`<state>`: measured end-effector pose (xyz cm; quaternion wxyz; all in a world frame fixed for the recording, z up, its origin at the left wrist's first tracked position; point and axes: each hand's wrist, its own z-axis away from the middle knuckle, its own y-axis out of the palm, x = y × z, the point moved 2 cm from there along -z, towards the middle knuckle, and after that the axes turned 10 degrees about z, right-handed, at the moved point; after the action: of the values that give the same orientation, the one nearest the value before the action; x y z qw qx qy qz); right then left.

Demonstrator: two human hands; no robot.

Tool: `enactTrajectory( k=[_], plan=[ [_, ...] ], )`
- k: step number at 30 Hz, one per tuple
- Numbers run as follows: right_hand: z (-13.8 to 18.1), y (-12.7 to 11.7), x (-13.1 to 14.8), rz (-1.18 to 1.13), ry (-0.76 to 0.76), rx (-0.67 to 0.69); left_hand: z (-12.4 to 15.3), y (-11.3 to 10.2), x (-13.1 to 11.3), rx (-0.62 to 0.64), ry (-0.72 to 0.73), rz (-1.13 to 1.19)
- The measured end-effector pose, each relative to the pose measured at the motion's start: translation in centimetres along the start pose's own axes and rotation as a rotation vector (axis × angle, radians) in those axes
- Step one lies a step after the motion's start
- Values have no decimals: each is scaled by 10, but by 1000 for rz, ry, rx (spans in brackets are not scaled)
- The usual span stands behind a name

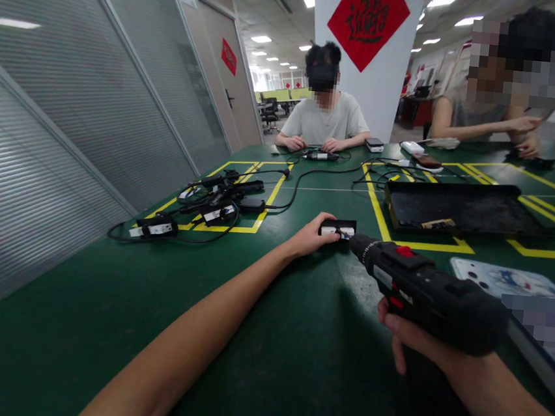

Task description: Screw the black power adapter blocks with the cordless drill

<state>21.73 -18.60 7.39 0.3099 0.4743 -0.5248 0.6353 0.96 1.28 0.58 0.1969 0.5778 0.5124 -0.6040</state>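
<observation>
My left hand (321, 233) grips the left end of a small black housing (347, 226) with a white inner part and thin wires, on the green table. A black cordless drill (427, 284) with red switches is held in my right hand (416, 339), fingers wrapped round its handle. The drill points left, its chuck beside the right end of the housing. Whether the bit touches the housing, I cannot make out.
Several black power adapters with cables (229, 197) are heaped at left. A black tray (464, 209) stands at right, with a phone (511, 279) nearer me. Yellow tape (378, 205) marks the table (245, 336). Two people (325, 118) sit opposite, a cable running between.
</observation>
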Motion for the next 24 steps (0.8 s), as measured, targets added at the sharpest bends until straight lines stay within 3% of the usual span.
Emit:
enactTrajectory(
  k=[5,14,17,20,21,23,24],
  plan=[
    [0,-1,4,62,104,46,-2,-2,-1,-2,-29,-7],
    [2,-1,3,4,125,32,-2,-1,-1,-37,-24,64],
    [2,0,2,7,139,54,-13,-16,-10,-160,-34,96],
    [2,2,-1,8,158,65,-13,-45,-48,-282,-11,-59],
    [2,2,-1,-4,164,67,-6,-52,-64,-220,-23,-136],
    [2,3,-3,-37,171,71,22,-56,-93,82,-104,-229],
    [2,3,-3,-43,170,71,43,-55,-104,175,-124,-271]
  ],
)
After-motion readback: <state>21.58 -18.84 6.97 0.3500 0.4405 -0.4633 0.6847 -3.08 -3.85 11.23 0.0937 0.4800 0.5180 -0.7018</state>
